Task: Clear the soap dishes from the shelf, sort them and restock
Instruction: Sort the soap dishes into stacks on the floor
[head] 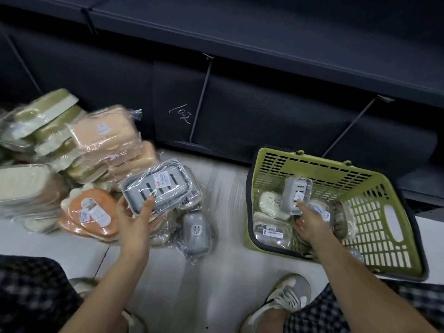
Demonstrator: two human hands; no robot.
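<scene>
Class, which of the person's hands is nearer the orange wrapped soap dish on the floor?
Left. The left hand holds a grey slotted dish just right of the orange wrapped soap dish; the right hand reaches into the green basket.

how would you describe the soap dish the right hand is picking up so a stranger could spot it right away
Find the green plastic basket on the floor by the dark shelf base. Inside it, the right hand lifts a grey slotted soap dish in clear wrap. Unlike the cream and wrapped dishes lying flat around it, it stands on end above them, with a white label near the fingers.
</scene>
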